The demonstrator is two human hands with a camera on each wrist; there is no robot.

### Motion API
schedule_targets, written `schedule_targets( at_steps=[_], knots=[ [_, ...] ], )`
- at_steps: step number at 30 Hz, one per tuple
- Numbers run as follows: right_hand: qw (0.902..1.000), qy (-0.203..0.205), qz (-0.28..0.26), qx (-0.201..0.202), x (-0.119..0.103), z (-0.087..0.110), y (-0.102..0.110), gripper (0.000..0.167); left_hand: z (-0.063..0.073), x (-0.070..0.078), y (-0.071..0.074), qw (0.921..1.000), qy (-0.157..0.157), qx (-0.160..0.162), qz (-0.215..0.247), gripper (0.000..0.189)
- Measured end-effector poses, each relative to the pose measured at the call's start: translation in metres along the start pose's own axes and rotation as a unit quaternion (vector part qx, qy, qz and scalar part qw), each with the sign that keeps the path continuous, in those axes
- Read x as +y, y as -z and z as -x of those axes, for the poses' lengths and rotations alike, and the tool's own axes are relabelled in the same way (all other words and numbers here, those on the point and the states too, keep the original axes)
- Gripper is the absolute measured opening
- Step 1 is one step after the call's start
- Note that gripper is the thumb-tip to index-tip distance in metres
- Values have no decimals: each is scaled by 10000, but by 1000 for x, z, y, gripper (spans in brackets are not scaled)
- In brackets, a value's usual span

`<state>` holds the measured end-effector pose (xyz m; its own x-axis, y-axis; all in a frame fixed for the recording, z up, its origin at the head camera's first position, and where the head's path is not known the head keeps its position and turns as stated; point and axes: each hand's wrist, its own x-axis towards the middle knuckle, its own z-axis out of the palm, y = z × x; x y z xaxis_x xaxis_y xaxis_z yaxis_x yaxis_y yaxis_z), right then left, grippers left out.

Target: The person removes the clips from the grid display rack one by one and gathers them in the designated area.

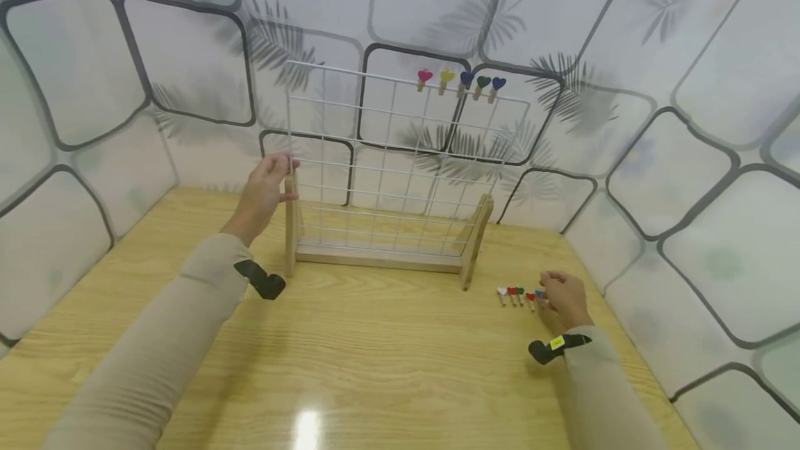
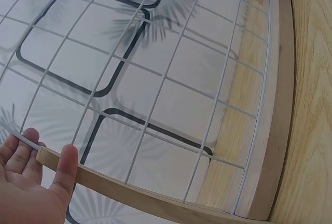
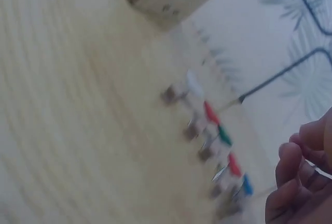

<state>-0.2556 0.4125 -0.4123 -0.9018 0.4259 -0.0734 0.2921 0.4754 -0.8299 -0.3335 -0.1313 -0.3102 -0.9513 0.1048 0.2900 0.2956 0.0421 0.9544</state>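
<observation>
A white wire grid rack (image 1: 387, 151) with wooden legs and base stands on the table. My left hand (image 1: 262, 189) holds its left side where the wire meets the top of the wooden post (image 2: 129, 193); in the left wrist view the thumb lies by the post and the fingers by the wire. Several heart-topped clothespins (image 1: 465, 82) in pink, yellow, blue and green are clipped along the rack's top right. More small clothespins (image 1: 512, 294), white, red, green and blue, lie in a row. Beside the blue one, my right hand (image 1: 565, 297) hovers with loosely bent fingers; no clothespin shows between them.
The wooden table (image 1: 375, 353) reaches back to a patterned wall covering (image 1: 187, 75), which also rises at both sides. The rack's right wooden leg (image 1: 476, 245) stands to the left of the loose clothespins. The right wrist view is blurred.
</observation>
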Motion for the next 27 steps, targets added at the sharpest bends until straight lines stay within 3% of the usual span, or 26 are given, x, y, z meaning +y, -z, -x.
schedule_targets(
  at_steps=[5, 9, 13, 22, 27],
  knots=[
    [9930, 410, -977, -513, -37, 6, -1, 43, -1, 0, -1, 10000, 10, 1, -53, 55],
    [9684, 651, -2098, -1182, -69, 11, -4, 31, -1, 0, 0, 10000, 10, 6, -21, 56],
    [9483, 995, -2574, -1564, -99, 17, -10, 29, 0, 1, 0, 10000, 0, 21, -22, 56],
    [9375, 1778, -2655, -1380, -156, 31, -18, 29, 0, 1, -2, 10000, 40, 59, 54, 54],
    [9211, 2212, -2928, -1302, -191, 39, -24, 31, 0, 0, -2, 9999, 12, 115, -11, 53]
  ],
)
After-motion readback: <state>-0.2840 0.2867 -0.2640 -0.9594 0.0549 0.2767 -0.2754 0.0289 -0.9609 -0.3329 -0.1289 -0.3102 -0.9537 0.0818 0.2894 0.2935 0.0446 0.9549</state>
